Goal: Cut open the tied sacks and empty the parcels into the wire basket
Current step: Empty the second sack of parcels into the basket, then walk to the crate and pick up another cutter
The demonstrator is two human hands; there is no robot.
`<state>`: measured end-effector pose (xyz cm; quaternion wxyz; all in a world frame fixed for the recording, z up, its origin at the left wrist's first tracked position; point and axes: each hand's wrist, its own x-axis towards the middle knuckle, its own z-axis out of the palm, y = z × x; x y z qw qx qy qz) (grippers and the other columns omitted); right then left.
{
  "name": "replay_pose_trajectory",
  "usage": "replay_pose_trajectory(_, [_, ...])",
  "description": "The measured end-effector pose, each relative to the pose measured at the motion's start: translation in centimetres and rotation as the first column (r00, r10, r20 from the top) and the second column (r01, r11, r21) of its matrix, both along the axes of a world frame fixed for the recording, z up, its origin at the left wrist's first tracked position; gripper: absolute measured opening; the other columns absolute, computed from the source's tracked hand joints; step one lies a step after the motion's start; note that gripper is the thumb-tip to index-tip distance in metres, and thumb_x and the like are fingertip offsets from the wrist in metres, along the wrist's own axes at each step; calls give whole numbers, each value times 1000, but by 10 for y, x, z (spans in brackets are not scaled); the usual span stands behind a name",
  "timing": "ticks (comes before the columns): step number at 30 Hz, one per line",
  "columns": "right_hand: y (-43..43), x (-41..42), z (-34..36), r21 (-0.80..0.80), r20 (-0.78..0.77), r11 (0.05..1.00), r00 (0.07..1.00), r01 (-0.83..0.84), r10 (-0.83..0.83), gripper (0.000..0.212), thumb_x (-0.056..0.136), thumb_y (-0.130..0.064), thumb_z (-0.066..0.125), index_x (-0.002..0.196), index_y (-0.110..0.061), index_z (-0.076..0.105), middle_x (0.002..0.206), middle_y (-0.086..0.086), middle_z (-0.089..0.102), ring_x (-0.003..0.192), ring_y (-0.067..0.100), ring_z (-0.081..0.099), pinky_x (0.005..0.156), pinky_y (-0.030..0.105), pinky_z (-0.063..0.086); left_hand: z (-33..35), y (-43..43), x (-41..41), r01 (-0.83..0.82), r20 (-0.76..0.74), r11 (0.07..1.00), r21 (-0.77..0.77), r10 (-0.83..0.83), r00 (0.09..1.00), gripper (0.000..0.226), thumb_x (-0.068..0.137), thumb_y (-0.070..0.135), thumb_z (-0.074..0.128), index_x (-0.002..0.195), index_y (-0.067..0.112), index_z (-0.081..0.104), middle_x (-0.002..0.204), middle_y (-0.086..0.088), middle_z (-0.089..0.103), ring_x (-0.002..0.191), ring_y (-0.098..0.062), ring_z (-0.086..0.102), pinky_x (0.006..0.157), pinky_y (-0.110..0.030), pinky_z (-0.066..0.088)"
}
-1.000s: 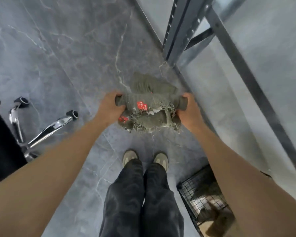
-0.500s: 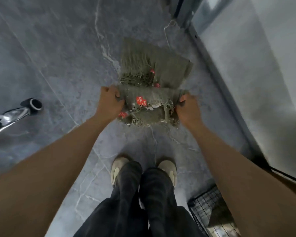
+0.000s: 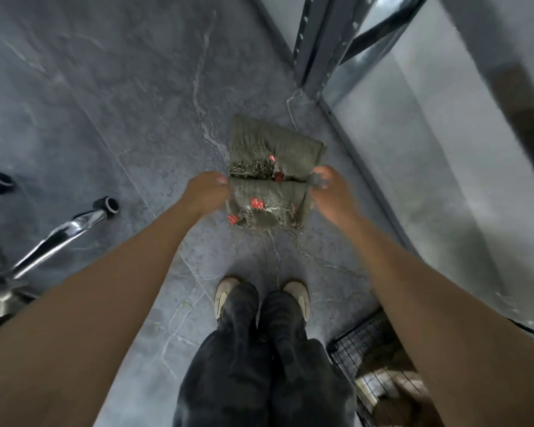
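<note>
Sack (image 3: 270,197) near rack (image 3: 309,41); open floor (image 3: 121,97) left.

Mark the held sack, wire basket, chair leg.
held sack (image 3: 270,195): head view, middle of the cloth.
wire basket (image 3: 358,340): head view, mesh near its corner.
chair leg (image 3: 65,235): head view, mid chrome spoke.

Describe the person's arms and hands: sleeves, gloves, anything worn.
The left forearm and right forearm are bare right to the frame's edge; no sleeve shows. The left hand and right hand wear no gloves. No watch, bracelet or ring is visible, though blur softens the fingers.
</note>
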<state>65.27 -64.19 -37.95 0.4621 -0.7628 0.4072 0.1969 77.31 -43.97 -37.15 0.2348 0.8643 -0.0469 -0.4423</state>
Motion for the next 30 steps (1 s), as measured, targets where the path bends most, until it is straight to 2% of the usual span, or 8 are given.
replay_pose_trajectory(4, [0,31,107,-31,112,999,993,-18,22,38,97,-12,47,136,-13,47,143,8,46,116,26,57,66,14,40,96,-12,10,-27,39,998,-62,30,999,20,92,15,48,108,14,60,105,1,50,96,-12,45,67,-18,34])
replay_pose_trajectory(7, [1,44,189,-53,186,997,981,-54,63,41,99,-20,46,140,-15,44,146,6,44,121,23,54,87,22,40,168,-19,16,-33,97,995,-99,43,994,18,91,10,46,78,22,51,82,1,49,88,-15,45,59,-23,34])
replay_pose_trajectory(9, [4,49,241,-90,218,993,971,-77,95,41,100,-22,45,141,-15,43,142,6,49,118,26,57,85,26,45,220,-22,21,-32,165,994,-101,48,985,25,93,14,45,71,27,44,85,0,49,87,-16,44,66,-28,37])
replay_pose_trajectory(12, [7,55,312,-105,253,992,962,-76,100,41,101,-19,42,142,-16,41,138,7,52,114,33,57,80,29,43,295,-23,27,6,260,996,-94,19,965,20,95,17,43,96,20,62,113,-7,57,98,-21,52,77,-30,39])
replay_pose_trajectory(14, [9,57,358,-111,274,990,955,-86,114,42,101,-18,42,143,-16,40,134,8,54,116,32,56,85,31,44,347,-22,30,12,330,996,-94,20,944,29,95,18,39,114,10,60,121,-17,60,110,-32,55,85,-35,44])
replay_pose_trajectory(21, [13,57,490,-259,341,955,912,-141,227,37,100,-25,44,136,-16,49,139,6,51,124,24,50,96,32,38,496,-15,36,95,539,991,-94,-30,842,37,98,30,39,127,11,54,131,-17,56,123,-33,49,98,-34,38])
replay_pose_trajectory(25, [20,41,550,-314,388,943,891,-115,237,35,101,-24,43,133,-15,51,136,7,54,117,26,55,95,34,42,559,-3,26,208,619,973,-100,-103,779,38,99,30,38,125,8,54,130,-15,56,122,-32,49,97,-35,40])
replay_pose_trajectory(30, [44,6,603,-365,445,931,878,-1,175,36,101,-25,42,134,-15,50,139,6,52,127,25,49,100,32,37,611,23,5,307,703,948,-87,-160,693,32,98,29,37,105,6,58,116,-16,61,110,-33,55,87,-36,43])
